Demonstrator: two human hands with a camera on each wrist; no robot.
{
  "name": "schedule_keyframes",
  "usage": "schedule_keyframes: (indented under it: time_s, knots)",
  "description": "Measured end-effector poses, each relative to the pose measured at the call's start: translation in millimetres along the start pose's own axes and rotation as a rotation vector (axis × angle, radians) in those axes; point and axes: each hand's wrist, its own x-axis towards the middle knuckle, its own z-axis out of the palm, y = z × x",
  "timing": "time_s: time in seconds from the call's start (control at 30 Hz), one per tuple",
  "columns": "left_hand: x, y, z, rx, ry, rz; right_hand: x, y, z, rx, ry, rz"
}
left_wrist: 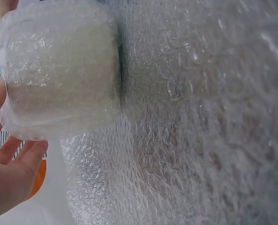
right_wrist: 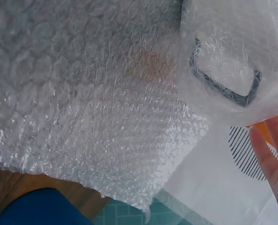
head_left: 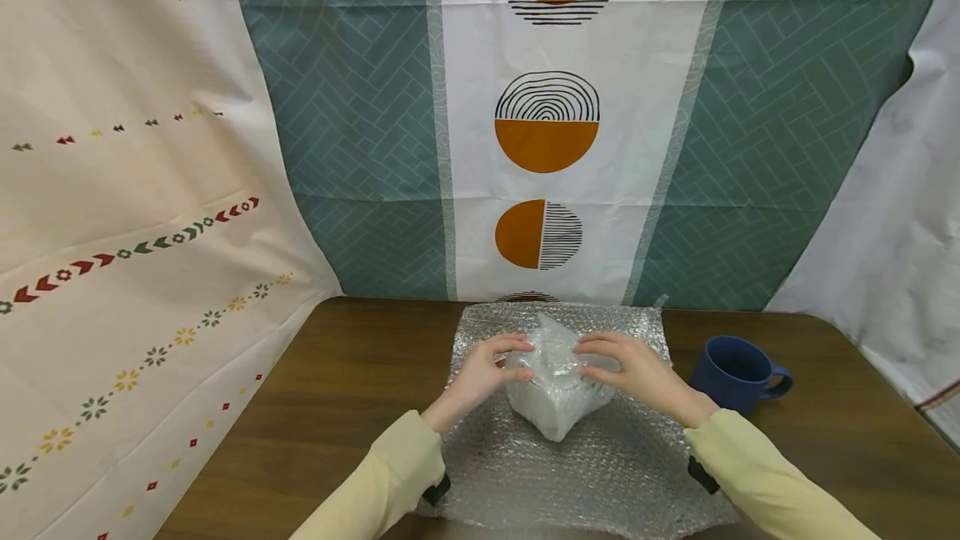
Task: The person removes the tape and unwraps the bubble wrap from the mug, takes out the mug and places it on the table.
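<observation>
A cup-shaped, pale object wrapped in bubble wrap stands on the flat bubble wrap sheet, a loose corner of its wrapping sticking up at the back. The right wrist view shows a dark, angular handle-like outline through the layers. My left hand touches the upper left side of the bundle, thumb and fingers spread apart and gently bent. Opposite it, my right hand rests at the upper right side in a similar pose. Fingertips lie along the bundle's top edge in the left wrist view.
A blue mug stands on the brown wooden table, right of the sheet and close to my right forearm. Behind the table hangs a patterned curtain. Pale cloths hang along both sides.
</observation>
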Motion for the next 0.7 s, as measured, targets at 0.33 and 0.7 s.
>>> schedule_keyframes:
  time_s: [0.33, 0.7]
  knots:
    - [0.4, -0.9, -0.7, 0.016, -0.007, 0.003, 5.6, -3.5, 5.1, -0.008, 0.076, -0.168]
    - [-2.2, 6.3, -3.3, -0.03, -0.027, 0.002, 19.5, -20.3, 8.9, 0.061, -0.004, -0.202]
